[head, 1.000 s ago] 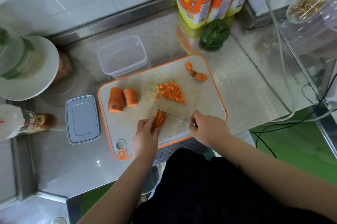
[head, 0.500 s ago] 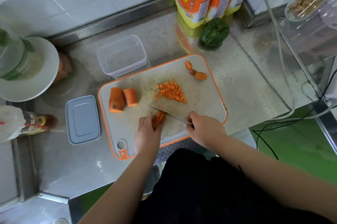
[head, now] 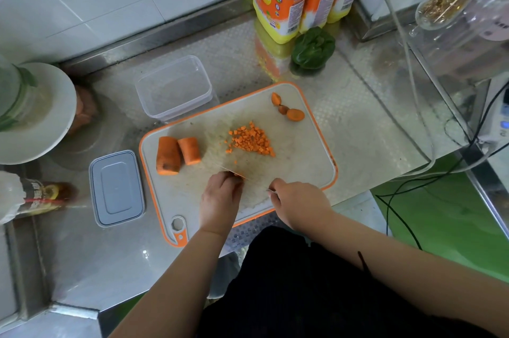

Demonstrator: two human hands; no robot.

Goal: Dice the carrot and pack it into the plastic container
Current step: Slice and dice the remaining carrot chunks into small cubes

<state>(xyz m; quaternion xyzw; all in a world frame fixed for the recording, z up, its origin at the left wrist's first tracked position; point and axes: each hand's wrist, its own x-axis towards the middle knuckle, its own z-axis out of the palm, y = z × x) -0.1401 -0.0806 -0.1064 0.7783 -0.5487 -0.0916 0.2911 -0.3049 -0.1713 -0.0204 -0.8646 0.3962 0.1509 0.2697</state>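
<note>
Here, from left to right:

Lid (head: 117, 187): it lies flat on the counter just left of the board (head: 303, 161), off the cutting area yet within reach, likely for closing the pack later.

Container (head: 174, 87): it stands open and empty behind the board's far left corner, close enough that dice can be moved in with a short reach; nothing is packed yet.

Chunks (head: 176, 154): two thick uncut carrot pieces sit side by side at the board's left, parked apart from the blade as stock for later cuts.

Left hand (head: 220, 197): palm down on the board's near edge, fingers curled over a bundle of carrot strips, of which only a sliver of orange shows at the fingertips. The curl probably keeps the tips behind the blade while pinning the strips. The forearm comes in from the lower left.

Knife (head: 249, 178): its thin blade runs across the strips just ahead of the left fingers; it is blurred, so I cannot tell whether the edge is down on them.

Dice (head: 250, 139): a loose heap in the middle of the board, beyond the blade and out of its way.

Right hand (head: 298, 204): closed round the knife handle, knuckles up, forearm coming in from the lower right.

Ends (head: 287, 109): trimmed scraps lie at the far right corner, well apart from the dice, likely as waste.
</note>
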